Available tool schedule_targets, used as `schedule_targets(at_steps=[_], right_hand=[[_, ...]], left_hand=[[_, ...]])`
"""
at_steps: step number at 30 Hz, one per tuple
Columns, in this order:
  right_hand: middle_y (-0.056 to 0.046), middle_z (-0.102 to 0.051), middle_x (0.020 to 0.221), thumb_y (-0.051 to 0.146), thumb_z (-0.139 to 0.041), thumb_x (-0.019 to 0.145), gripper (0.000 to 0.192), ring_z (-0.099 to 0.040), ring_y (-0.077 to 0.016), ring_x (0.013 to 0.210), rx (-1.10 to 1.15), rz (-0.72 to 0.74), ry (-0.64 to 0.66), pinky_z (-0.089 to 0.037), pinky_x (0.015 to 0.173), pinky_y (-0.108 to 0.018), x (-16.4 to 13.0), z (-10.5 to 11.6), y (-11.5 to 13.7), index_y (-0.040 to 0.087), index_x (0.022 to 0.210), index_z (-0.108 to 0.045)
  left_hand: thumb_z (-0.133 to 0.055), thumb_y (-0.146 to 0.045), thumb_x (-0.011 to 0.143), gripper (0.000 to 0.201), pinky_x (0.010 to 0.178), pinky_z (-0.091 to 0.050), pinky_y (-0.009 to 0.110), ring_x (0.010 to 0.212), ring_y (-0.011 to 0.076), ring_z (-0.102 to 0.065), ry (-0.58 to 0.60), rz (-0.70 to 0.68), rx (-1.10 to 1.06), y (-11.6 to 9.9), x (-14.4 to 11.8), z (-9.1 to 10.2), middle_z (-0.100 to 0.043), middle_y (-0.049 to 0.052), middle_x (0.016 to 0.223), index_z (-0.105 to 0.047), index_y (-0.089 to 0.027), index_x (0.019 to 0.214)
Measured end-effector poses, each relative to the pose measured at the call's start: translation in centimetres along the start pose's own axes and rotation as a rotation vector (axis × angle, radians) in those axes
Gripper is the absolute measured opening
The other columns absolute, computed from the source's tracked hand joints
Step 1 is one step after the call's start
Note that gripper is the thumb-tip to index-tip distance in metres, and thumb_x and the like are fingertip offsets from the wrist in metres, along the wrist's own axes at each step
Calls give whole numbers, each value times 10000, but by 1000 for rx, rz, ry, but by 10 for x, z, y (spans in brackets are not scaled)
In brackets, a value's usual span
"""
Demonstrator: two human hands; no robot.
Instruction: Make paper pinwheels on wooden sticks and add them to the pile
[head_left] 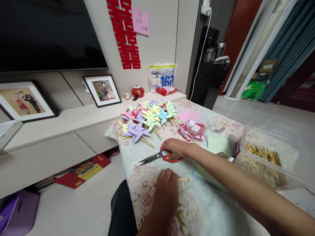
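Observation:
My right hand (175, 148) is closed at the red handles of a pair of scissors (152, 158). Their dark blades are together and point left, low over the tablecloth. Nearer to me, my left hand (168, 185) is curled over thin wooden sticks (184, 180), whose ends stick out on both sides; the palm hides how many there are. Beyond the scissors lies a pile of pastel paper pinwheels (150, 119) on wooden sticks. Under my right forearm are sheets of coloured paper (218, 144), partly covered.
A clear plastic box (261, 160) of wooden sticks stands on the right of the table. Striped strips (188, 135) and a red packet (195, 127) lie behind my right hand. Framed photos (103, 90) and a large bag (162, 77) stand on the cabinet at the back.

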State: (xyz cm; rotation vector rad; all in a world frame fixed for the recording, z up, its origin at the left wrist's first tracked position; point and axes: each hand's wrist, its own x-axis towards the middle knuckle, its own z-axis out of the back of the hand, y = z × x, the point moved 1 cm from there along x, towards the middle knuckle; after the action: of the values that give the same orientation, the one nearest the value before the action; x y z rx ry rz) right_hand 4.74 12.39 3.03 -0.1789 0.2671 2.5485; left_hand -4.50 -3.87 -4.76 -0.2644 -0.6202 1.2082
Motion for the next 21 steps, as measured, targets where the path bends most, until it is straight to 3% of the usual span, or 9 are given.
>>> schedule_targets(at_steps=[4,9,12,15,18,21], right_hand=[[-166,-714,1000,99,-665,732,212,-655,-257,871,-33,-81,37,-418,678,-289,-2,4,9,111,938,-715],[-146,-698,1038,56,-501,852,237,-636,-226,890,11,-103,-9,-415,719,-286,-47,7,16,120,970,-695],[-65,-708,947,55,-530,843,216,-623,-177,838,74,-69,17,-412,716,-249,-82,-7,24,161,934,-694],[-96,-673,982,65,-489,901,201,-602,-181,861,133,-119,-21,-412,711,-254,-108,-28,40,134,929,-675],[-104,-638,970,87,-367,989,286,-579,-168,838,199,-210,-94,-417,725,-255,-125,-42,58,108,943,-649],[-77,-624,962,84,-378,985,271,-559,-163,817,247,-191,-95,-409,709,-255,-133,-42,66,132,933,-640]], left_hand=[[-458,-30,885,241,796,-416,386,882,236,-511,-31,5,9,4,1,4,-611,63,927,-633,-192,920],[-434,-67,923,259,762,-392,381,870,249,-518,-49,39,169,14,6,2,-626,77,943,-652,-200,968],[-466,-59,901,247,755,-385,394,868,271,-518,-45,96,278,14,16,4,-630,92,929,-669,-187,959],[-484,-63,894,237,767,-381,421,896,301,-523,-70,139,367,10,24,6,-651,112,942,-679,-159,989],[-491,-72,898,287,786,-374,438,967,313,-521,-156,80,410,4,20,9,-660,139,1088,-652,-141,1125],[-498,-77,906,290,793,-368,432,1018,301,-516,-171,-32,393,-3,7,10,-654,136,1149,-649,-162,1138]])
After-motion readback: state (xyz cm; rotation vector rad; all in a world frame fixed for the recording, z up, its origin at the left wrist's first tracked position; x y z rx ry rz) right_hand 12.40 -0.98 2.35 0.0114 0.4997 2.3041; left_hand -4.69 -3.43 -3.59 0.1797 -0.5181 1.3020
